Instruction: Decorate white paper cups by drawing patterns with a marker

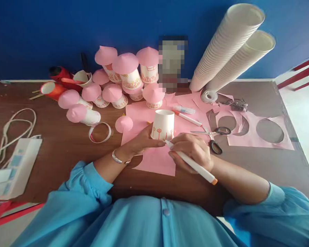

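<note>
My left hand [144, 140] holds an upside-down white paper cup [164, 121] by its lower left side. Red and orange flowers are drawn along the cup's lower part. My right hand [193, 151] is closed around a white marker [195, 167] with an orange end, its tip at the cup's lower rim. Pink paper [159, 161] lies beneath the hands. Behind the cup lies another marker [189, 118], and open scissors [213, 133] with black handles lie to the right of my right hand.
Cups with pink cone roofs [130, 77] stand at the back left. Two tall cup stacks [226, 44] lean against the blue wall. Cut pink paper [247, 137] lies right, near a tape roll [209, 96]. A paper ring [108, 132] and a power strip [24, 164] are left.
</note>
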`<action>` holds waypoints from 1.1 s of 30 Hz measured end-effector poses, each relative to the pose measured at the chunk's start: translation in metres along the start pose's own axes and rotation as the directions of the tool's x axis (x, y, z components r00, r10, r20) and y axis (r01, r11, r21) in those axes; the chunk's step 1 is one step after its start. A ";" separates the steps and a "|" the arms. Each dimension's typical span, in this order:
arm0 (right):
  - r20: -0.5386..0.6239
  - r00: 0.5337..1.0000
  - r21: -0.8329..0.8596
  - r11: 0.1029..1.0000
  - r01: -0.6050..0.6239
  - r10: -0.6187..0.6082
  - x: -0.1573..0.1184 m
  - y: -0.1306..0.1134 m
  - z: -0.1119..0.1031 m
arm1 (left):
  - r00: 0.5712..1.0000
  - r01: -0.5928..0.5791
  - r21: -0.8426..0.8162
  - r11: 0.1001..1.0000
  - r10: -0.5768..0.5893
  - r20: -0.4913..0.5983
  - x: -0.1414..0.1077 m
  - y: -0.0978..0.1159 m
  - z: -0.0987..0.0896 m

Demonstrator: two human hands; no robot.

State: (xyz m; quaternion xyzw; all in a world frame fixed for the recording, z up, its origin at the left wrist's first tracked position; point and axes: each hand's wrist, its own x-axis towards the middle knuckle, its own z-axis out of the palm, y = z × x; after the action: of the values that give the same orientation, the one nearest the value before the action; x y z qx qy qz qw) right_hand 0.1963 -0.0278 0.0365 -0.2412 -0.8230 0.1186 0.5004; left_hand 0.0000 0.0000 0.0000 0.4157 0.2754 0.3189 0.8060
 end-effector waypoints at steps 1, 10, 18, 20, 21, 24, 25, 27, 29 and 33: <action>-0.013 1.000 -0.015 1.000 -0.019 0.019 0.001 0.001 -0.002 | 1.000 0.009 -0.009 1.000 -0.009 0.002 -0.001 0.001 0.000; -0.026 0.997 -0.083 0.994 -0.068 0.066 0.004 0.002 -0.003 | 0.998 -0.007 0.006 1.000 0.007 0.058 0.000 0.000 -0.003; -0.002 0.997 -0.118 0.990 -0.075 0.075 0.005 0.000 -0.004 | 0.998 -0.022 0.002 1.000 0.022 0.055 0.000 0.000 -0.003; -0.003 0.997 -0.117 0.990 -0.074 0.074 0.005 0.000 -0.004 | 0.998 -0.021 0.003 1.000 0.021 0.057 -0.001 0.001 -0.003; -0.003 0.997 -0.117 0.990 -0.076 0.076 0.004 0.000 -0.004 | 0.998 -0.021 0.004 1.000 0.021 0.059 -0.001 0.001 -0.003; -0.003 0.997 -0.118 0.990 -0.083 0.083 0.004 0.001 -0.003 | 0.998 -0.026 0.002 1.000 0.026 0.058 -0.001 0.001 -0.002; -0.004 0.996 -0.117 0.989 -0.085 0.085 0.004 0.001 -0.003 | 0.998 -0.029 0.003 1.000 0.028 0.053 -0.001 0.001 -0.002; -0.003 0.996 -0.116 0.989 -0.090 0.090 0.004 0.001 -0.003 | 0.999 -0.026 0.015 1.000 0.025 0.045 -0.001 0.001 -0.002; 0.000 0.996 -0.120 0.988 -0.094 0.095 0.004 0.001 -0.003 | 0.999 -0.019 0.032 0.999 0.017 0.043 -0.001 0.001 -0.002; 0.003 0.996 -0.127 0.988 -0.089 0.090 0.005 0.000 -0.003 | 0.999 -0.005 0.024 1.000 0.004 0.054 0.000 0.002 -0.002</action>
State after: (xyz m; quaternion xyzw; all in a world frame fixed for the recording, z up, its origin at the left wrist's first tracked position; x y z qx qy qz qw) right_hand 0.1972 -0.0252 0.0411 -0.3087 -0.8194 0.0893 0.4747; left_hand -0.0018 0.0024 0.0008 0.4346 0.2566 0.3060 0.8072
